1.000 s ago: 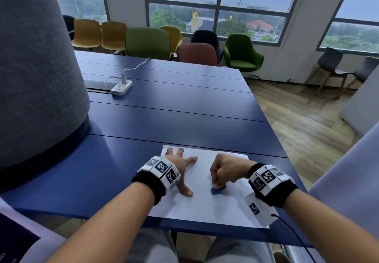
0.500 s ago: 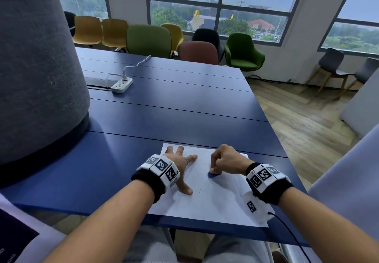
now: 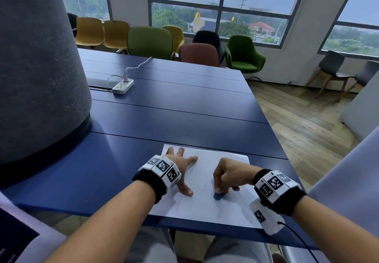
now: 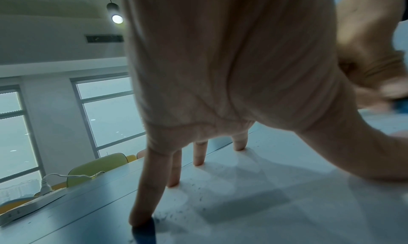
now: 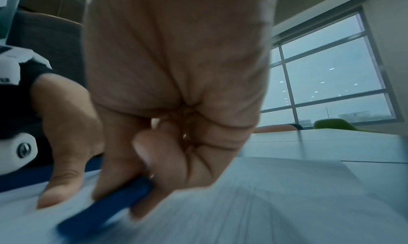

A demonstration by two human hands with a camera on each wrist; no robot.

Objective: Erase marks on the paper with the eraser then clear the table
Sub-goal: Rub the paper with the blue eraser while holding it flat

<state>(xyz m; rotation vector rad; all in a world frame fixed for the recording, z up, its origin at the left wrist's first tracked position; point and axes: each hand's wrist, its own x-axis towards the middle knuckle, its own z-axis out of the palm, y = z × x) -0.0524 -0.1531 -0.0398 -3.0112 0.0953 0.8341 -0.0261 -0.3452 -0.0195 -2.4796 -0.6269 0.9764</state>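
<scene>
A white sheet of paper [image 3: 205,207] lies at the near edge of the blue table [image 3: 174,119]. My left hand [image 3: 180,170] presses flat on the sheet's left part, fingers spread and straight, fingertips [image 4: 198,160] down on the paper [image 4: 276,204]. My right hand [image 3: 225,180] pinches a blue eraser [image 3: 217,196] and holds it against the paper. In the right wrist view the thumb and curled fingers grip the blue eraser [image 5: 106,207] on the paper [image 5: 264,204]. Dark eraser crumbs [image 3: 203,189] lie between my hands.
A white power strip [image 3: 123,86] with its cable sits at the far left of the table. A large grey felt lampshade [image 3: 37,68] looms at the left. Coloured chairs [image 3: 149,40] line the far side. Wooden floor [image 3: 307,129] lies to the right.
My right hand slid the eraser away across the paper, then back toward me. The left hand stayed pressed on the sheet.
</scene>
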